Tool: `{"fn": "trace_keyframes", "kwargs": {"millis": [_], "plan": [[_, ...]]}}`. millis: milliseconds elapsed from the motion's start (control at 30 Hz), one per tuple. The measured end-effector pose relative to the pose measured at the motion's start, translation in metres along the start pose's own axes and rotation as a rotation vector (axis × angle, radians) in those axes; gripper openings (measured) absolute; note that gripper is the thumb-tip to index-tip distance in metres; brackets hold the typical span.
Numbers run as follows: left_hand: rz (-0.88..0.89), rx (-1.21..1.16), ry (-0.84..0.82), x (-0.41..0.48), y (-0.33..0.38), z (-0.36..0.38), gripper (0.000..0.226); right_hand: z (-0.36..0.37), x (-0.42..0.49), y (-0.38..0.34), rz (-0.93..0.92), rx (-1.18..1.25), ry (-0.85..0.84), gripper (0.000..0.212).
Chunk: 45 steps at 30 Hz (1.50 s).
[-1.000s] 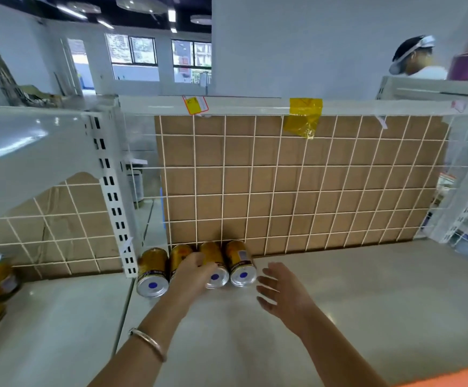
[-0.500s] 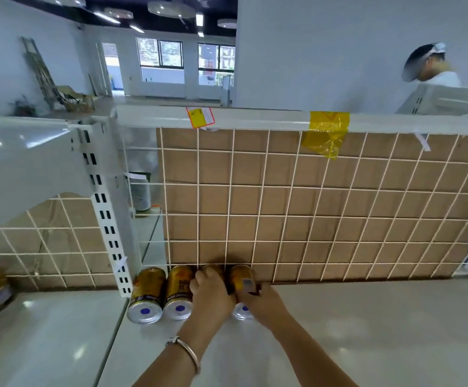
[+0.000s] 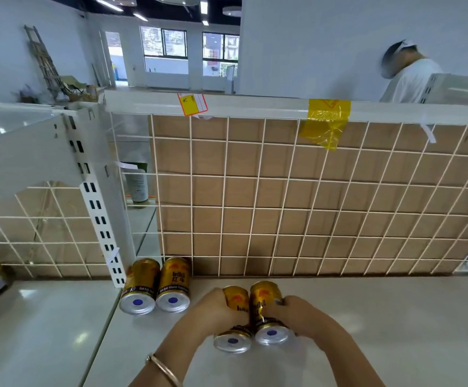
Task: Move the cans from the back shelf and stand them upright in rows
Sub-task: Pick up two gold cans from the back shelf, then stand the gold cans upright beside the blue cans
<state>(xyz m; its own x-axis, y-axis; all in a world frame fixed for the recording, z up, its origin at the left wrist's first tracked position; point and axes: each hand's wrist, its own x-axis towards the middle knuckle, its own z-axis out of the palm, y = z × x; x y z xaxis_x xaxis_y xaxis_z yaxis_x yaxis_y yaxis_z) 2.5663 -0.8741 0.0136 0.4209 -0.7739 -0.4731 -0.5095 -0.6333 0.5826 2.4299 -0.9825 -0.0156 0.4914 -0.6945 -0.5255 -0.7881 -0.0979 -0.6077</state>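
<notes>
Fetching step: the left hand clasps the left can, the right hand clasps the right can, both lying; next each likely needs tipping upright

Lower centre, the person is wearing a thin gold-toned bangle on the wrist behind the left hand; both forearms are showing bare.
</notes>
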Motion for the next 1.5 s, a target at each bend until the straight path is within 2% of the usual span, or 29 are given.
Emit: {"fn": "trace_keyframes", "kwargs": {"millis": [100, 167, 200, 300, 400, 600, 700, 767, 867, 933, 1167, 1367, 1500], "plan": [[-0.024, -0.012, 0.025, 0.003, -0.004, 0.006, 0.019, 0.007, -0.003, -0.002, -0.015, 0.044, 0.02, 0.049], [-0.048, -0.036, 0.051, 0.008, -0.011, 0.011, 0.053, 0.008, -0.008, -0.003, -0.01, 0.078, 0.034, 0.05], [-0.063, -0.06, 0.063, 0.007, -0.014, 0.012, 0.06, 0.007, -0.01, -0.002, -0.003, 0.098, 0.032, 0.049], [-0.077, -0.225, 0.041, 0.006, -0.023, 0.014, 0.053, 0.005, -0.02, 0.004, -0.011, 0.177, -0.048, 0.037], [-0.086, -0.371, 0.036, -0.002, -0.027, 0.02, 0.052, 0.008, -0.031, 0.013, -0.027, 0.366, -0.127, 0.024], [-0.024, -0.636, 0.115, -0.022, -0.032, 0.035, 0.058, 0.003, -0.049, 0.023, -0.097, 0.458, -0.152, 0.02], [-0.007, -0.811, 0.116, -0.034, -0.033, 0.04, 0.083, -0.001, -0.055, 0.027, -0.143, 0.473, -0.167, 0.023], [0.012, -0.897, 0.137, -0.042, -0.035, 0.043, 0.092, -0.001, -0.06, 0.028, -0.174, 0.483, -0.191, 0.033], [0.007, -0.926, 0.18, -0.055, -0.038, 0.048, 0.082, 0.001, -0.068, 0.029, -0.217, 0.477, -0.236, 0.053], [-0.017, -0.964, 0.214, -0.061, -0.039, 0.054, 0.071, 0.003, -0.074, 0.03, -0.236, 0.467, -0.257, 0.058], [-0.014, -1.028, 0.232, -0.094, -0.044, 0.065, 0.065, 0.009, -0.089, 0.029, -0.261, 0.435, -0.308, 0.052], [0.02, -1.023, 0.303, -0.115, -0.067, 0.056, 0.073, 0.028, -0.104, 0.013, -0.324, 0.406, -0.316, 0.066], [0.021, -0.996, 0.351, -0.135, -0.089, 0.043, 0.058, 0.049, -0.116, -0.002, -0.343, 0.401, -0.309, 0.068]]}}
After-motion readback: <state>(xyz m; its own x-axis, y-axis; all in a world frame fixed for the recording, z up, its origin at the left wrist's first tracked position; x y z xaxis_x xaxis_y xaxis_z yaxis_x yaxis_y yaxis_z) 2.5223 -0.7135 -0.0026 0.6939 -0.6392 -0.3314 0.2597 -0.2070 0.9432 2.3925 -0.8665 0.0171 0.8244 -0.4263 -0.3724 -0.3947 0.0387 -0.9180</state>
